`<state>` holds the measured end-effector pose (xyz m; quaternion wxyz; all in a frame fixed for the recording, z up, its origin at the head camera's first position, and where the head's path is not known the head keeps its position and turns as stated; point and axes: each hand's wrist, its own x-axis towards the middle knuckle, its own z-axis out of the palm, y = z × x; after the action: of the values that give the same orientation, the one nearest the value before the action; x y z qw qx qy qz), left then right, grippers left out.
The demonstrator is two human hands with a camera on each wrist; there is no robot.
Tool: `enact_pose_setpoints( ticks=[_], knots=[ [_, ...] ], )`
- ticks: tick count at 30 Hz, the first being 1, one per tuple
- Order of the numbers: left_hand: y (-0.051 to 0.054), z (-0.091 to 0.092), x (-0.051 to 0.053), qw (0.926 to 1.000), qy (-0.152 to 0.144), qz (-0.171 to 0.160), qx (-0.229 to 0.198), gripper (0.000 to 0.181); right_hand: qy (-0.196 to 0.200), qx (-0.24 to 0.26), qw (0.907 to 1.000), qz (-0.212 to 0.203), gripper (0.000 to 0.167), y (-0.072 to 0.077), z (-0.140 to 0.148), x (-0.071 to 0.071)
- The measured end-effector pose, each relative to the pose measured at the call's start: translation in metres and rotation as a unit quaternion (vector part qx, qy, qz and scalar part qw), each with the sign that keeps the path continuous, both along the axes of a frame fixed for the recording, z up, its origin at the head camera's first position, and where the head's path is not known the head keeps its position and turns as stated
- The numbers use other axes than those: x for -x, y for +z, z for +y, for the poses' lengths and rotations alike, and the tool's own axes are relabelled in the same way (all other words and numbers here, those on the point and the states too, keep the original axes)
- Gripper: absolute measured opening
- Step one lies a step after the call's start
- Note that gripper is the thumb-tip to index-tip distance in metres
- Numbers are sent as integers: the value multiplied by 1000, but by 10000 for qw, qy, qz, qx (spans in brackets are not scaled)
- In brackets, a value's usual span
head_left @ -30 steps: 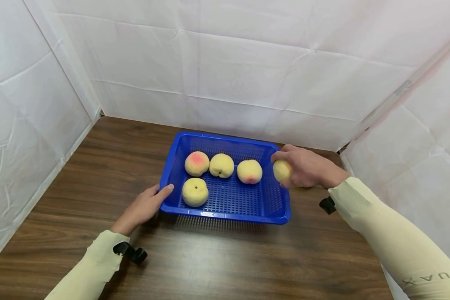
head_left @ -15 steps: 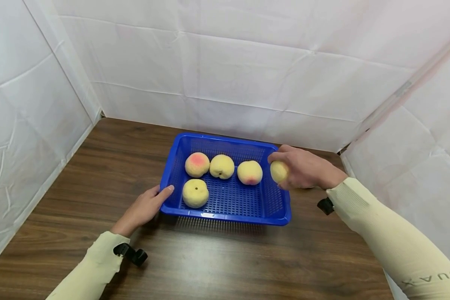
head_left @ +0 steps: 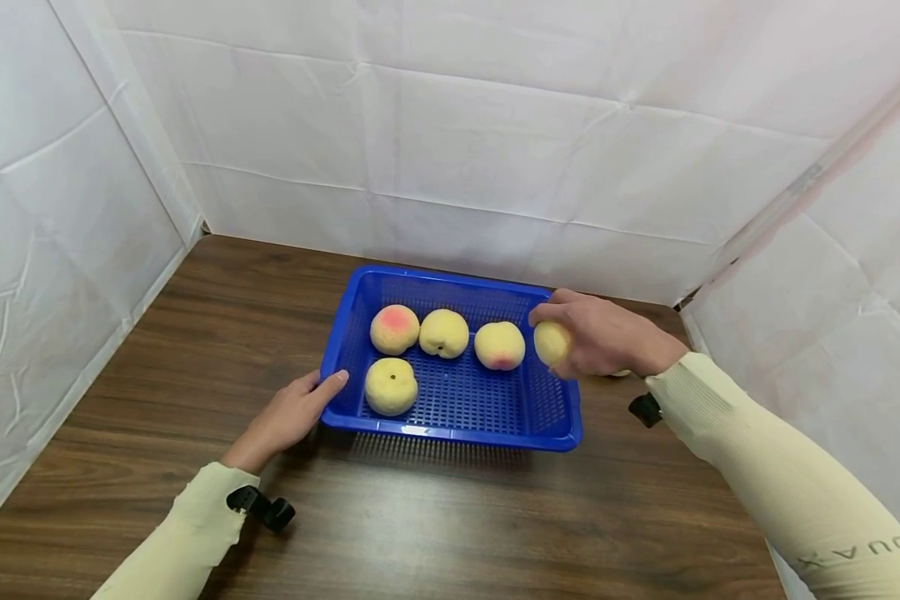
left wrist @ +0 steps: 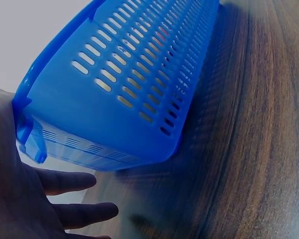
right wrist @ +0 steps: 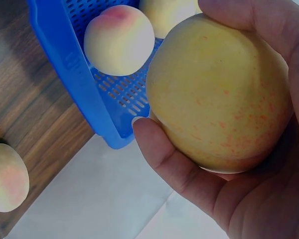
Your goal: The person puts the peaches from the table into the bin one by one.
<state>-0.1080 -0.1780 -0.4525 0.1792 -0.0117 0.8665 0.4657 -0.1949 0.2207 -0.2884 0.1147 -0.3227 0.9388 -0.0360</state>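
My left hand (head_left: 288,412) holds the left rim of the blue plastic basket (head_left: 562,439), thumb over the edge. In the left wrist view its fingers stretch outside the basket wall (left wrist: 89,124). My right hand (head_left: 607,337) grips a yellow peach (head_left: 552,343) over the basket's right end; the right wrist view shows thumb and fingers curled round this red-speckled peach (right wrist: 219,94). Inside lie several peaches: a red-topped peach (head_left: 394,329), a yellow peach (head_left: 444,332), a peach with a red tip (head_left: 499,345) and a front-left peach (head_left: 391,387).
Another peach (right wrist: 7,178) lies on the dark wooden table (head_left: 450,525), right of the basket. In the head view my right hand mostly hides it. White sheeting (head_left: 457,142) walls the table at the back and both sides.
My right hand has moved slightly left with its peach, further over the basket's right end. The left hand and the peaches in the basket stay as they were.
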Motion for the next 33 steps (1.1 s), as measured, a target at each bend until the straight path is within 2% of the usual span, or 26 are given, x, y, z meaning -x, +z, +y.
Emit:
enact_pose_setpoints(
  ticks=[20,33],
  knots=[
    [2,0,0,10000,21,-40,-18,83,108,-29,9998,-168,57,1,-18,5],
    [2,-1,0,10000,-10,-38,-50,87,409,-6,9991,-136,59,3,-34,5]
  ],
)
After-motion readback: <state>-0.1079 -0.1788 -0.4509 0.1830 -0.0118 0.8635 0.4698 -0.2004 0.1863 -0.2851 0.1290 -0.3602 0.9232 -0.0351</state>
